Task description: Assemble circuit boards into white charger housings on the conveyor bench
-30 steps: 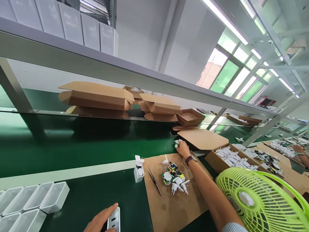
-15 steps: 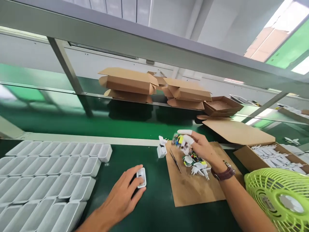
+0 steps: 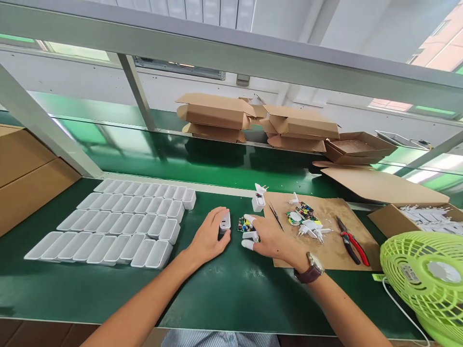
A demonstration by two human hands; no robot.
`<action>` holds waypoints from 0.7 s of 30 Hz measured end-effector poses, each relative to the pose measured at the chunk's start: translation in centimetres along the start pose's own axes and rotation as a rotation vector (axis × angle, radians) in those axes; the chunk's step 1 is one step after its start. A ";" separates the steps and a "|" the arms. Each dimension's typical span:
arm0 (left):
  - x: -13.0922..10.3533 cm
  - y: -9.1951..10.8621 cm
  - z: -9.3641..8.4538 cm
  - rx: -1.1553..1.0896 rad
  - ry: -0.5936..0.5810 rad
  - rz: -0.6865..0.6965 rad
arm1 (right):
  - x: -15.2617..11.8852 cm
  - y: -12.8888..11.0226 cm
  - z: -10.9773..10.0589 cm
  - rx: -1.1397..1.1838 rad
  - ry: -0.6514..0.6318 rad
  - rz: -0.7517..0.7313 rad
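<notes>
Between the fingers and thumb of my left hand [image 3: 210, 234] is a white plastic charger casing [image 3: 225, 222], held just above the green table with its slotted end towards the right. Facing it, my right hand [image 3: 267, 234] wears white finger cots and grips a small circuit board [image 3: 241, 224] with green, yellow and dark parts. A white plug piece [image 3: 250, 235] is pinched in the same hand. A narrow gap separates board and casing. Behind my hands, a white casing [image 3: 258, 203] stands upright with a plug head [image 3: 260, 188] over its top.
Rows of white casings [image 3: 108, 246] cover the left. On brown cardboard [image 3: 289, 259] lie tweezers [image 3: 276, 215], red-handled pliers [image 3: 352, 241], circuit boards [image 3: 306, 210] and white plugs [image 3: 313, 229]. A green fan [image 3: 419, 274] and a box [image 3: 388, 219] of white parts stand right.
My right hand has brought the circuit board down and left, off the cardboard area, near the casing. My left hand has turned the casing so its slotted end faces the board. The view has shifted.
</notes>
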State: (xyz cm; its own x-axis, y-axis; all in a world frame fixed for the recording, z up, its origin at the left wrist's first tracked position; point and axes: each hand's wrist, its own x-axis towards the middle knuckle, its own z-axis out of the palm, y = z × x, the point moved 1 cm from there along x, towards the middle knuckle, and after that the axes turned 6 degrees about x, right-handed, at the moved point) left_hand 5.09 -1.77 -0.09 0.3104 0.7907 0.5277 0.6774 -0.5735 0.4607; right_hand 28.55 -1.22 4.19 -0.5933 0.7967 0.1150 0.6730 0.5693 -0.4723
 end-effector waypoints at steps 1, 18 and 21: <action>0.0 0.0 0.0 -0.011 -0.007 -0.012 | -0.2 0.1 0.4 -0.024 -0.009 0.016; -0.1 -0.4 -0.1 -0.118 -0.077 -0.064 | -0.7 2.2 3.3 0.045 0.229 0.003; -0.1 -0.4 -0.2 -0.121 -0.093 -0.090 | -0.7 3.1 3.8 0.042 0.279 -0.023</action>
State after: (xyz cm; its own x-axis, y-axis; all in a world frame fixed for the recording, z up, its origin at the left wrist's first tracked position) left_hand 4.69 -1.65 -0.15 0.3162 0.8532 0.4148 0.6220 -0.5166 0.5884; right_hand 29.39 -0.77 -0.69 -0.4600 0.8121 0.3591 0.6382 0.5835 -0.5021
